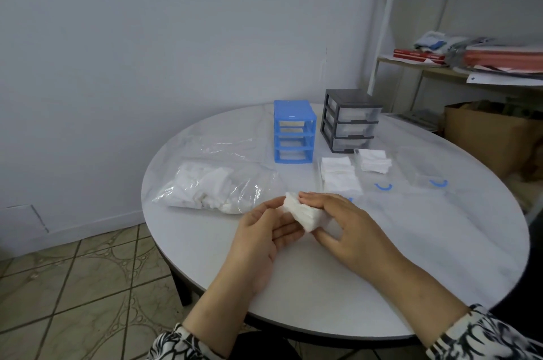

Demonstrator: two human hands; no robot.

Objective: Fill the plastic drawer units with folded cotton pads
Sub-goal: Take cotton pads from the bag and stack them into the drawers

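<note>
Both hands, left hand (264, 230) and right hand (349, 227), pinch a soft white folded cotton pad (302, 214) above the smooth round white table (440, 256), the blue ribbed drawer unit (294, 131) well beyond by a pale wall.

A round white table (440, 256) stands on a patterned tiled floor (73, 280) against a plain pale wall (147, 36), with a cluttered metal shelf (426, 70) and cardboard box (484, 136) behind.

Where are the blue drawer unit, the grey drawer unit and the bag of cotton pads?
blue drawer unit (294, 133): head view, its open front.
grey drawer unit (349, 120): head view, its middle drawer.
bag of cotton pads (214, 184): head view, its clear plastic side.
</note>
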